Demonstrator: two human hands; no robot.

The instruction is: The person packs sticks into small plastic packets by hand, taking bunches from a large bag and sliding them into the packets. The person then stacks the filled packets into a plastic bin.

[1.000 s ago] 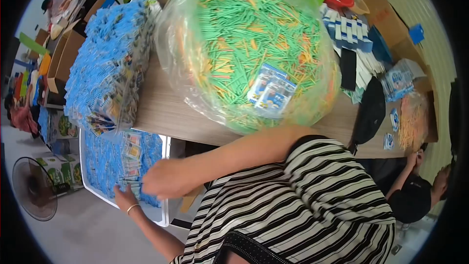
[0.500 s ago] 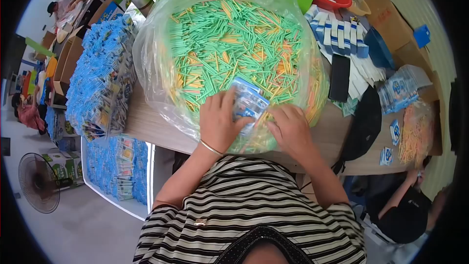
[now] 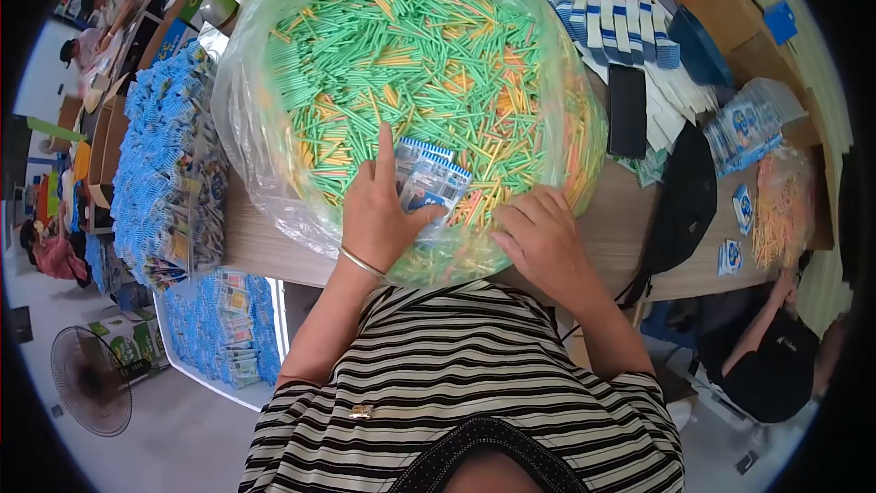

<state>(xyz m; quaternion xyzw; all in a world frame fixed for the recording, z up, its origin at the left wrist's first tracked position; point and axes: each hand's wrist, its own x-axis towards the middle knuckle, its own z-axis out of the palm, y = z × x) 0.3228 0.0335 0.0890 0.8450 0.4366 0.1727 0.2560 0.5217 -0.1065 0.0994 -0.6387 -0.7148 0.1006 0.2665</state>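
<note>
A large clear plastic bag [image 3: 239, 82] stands wide in front of me, full of short thin sticks [image 3: 401, 64] in green, yellow and pink. Small clear packets with blue printed edges [image 3: 436, 181] lie overlapped over the sticks. My left hand [image 3: 374, 219] is at their left side, thumb across the lower corner and index finger stretched out; its other fingers are partly hidden. Right of the packets, my right hand [image 3: 543, 236] is at the bag's near side, fingers curled toward the thumb. Whatever its fingertips hold is hidden.
Blue-edged packets are piled in a container [image 3: 169, 164] on the left, above a white bin [image 3: 281, 310] of more. To the right lie a phone [image 3: 627, 111], a black cap [image 3: 680, 219] and a bag of orange sticks [image 3: 780, 210]. A fan [image 3: 91, 381] and other people are around.
The view has shifted a little. My left index finger has straightened, and the packets lie flatter and farther from my right hand, which has its fingers curled more.
</note>
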